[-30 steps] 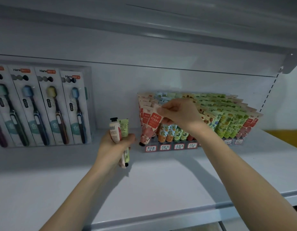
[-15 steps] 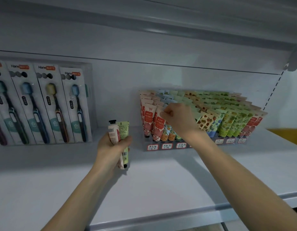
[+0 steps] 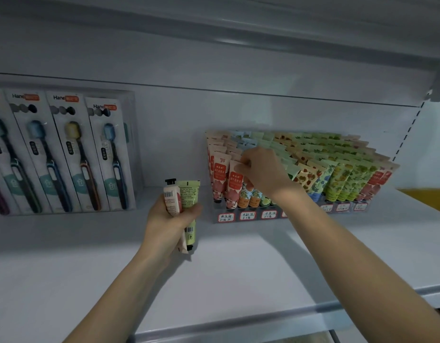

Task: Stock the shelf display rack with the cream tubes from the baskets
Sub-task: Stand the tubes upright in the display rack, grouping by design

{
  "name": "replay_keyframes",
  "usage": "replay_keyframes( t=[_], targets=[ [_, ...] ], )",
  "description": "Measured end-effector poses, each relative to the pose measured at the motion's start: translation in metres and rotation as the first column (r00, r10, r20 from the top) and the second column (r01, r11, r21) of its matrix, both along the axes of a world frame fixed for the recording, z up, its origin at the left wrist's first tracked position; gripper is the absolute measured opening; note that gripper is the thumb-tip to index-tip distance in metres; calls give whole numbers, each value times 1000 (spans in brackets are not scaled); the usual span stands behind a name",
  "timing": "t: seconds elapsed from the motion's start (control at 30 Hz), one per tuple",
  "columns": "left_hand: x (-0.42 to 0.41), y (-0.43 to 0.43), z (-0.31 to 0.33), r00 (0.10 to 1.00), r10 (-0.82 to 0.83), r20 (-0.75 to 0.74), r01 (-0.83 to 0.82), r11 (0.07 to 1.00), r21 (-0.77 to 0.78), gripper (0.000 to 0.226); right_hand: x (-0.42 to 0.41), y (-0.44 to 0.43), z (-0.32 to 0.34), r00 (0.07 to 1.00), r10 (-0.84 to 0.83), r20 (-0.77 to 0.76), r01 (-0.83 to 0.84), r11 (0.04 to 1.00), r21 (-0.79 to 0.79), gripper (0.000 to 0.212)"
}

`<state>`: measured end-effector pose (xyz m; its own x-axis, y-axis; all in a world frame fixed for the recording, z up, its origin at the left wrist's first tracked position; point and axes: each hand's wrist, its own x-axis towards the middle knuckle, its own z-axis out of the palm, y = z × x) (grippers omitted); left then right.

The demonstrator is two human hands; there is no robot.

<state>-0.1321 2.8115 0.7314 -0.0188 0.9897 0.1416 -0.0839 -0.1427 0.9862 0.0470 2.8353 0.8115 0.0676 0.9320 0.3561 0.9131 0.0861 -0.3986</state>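
A clear display rack [image 3: 241, 220] stands on the white shelf, packed with rows of upright cream tubes in red, orange, green and blue prints. My right hand [image 3: 262, 170] reaches into its left side and pinches the top edge of a red-labelled tube [image 3: 233, 185] standing in the front row. My left hand [image 3: 173, 219] hovers left of the rack, gripping two tubes together: a pink tube [image 3: 171, 198] with its black cap up and a green tube [image 3: 189, 194] with its cap down.
Several boxed toothbrushes [image 3: 65, 154] stand in a row at the left of the shelf [image 3: 238, 268]. Another shelf overhangs close above. A slotted upright runs down the back right. Handwritten price labels line the rack's front.
My right hand has lowered the red tube from a tilt into the rack's front row, where it now stands upright. My left hand has stayed in place with its two tubes.
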Motion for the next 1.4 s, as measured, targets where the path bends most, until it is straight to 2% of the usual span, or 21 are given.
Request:
replay_keyframes(
  t=[0.23, 0.53, 0.67, 0.83, 1.0, 1.17, 1.3, 1.4],
  targets=[
    [2, 2, -1, 999, -19, 37, 20, 1000, -7, 21, 2, -1, -2, 999, 43, -26, -43, 999, 22, 19],
    [0, 3, -4, 999, -30, 45, 30, 999, -14, 24, 6, -3, -6, 977, 99, -187, -90, 994, 55, 16],
    [0, 4, -5, 999, -27, 36, 27, 1000, -3, 27, 8, -3, -4, 972, 95, -213, -84, 995, 57, 17],
    [1, 2, 0, 999, -49, 11, 49, 998, 30, 25, 1, -12, 3, 973, 145, -182, -104, 970, 219, 20],
    [6, -4, 12, 995, -103, -16, 104, 990, 91, 18, -20, -30, 6, 870, 328, -369, -367, 929, -39, 23],
    [3, -11, 24, 960, -258, 106, 253, 966, 58, 20, -20, -36, 10, 797, 402, -451, -457, 889, -15, 21],
    [-2, -15, 29, 922, -357, 151, 356, 934, 34, 35, -16, -35, 10, 769, 426, -477, -484, 875, 1, 20],
    [-4, -16, 29, 915, -384, 126, 383, 923, 32, 38, -16, -36, 12, 752, 453, -478, -511, 859, 10, 9]
  ],
)
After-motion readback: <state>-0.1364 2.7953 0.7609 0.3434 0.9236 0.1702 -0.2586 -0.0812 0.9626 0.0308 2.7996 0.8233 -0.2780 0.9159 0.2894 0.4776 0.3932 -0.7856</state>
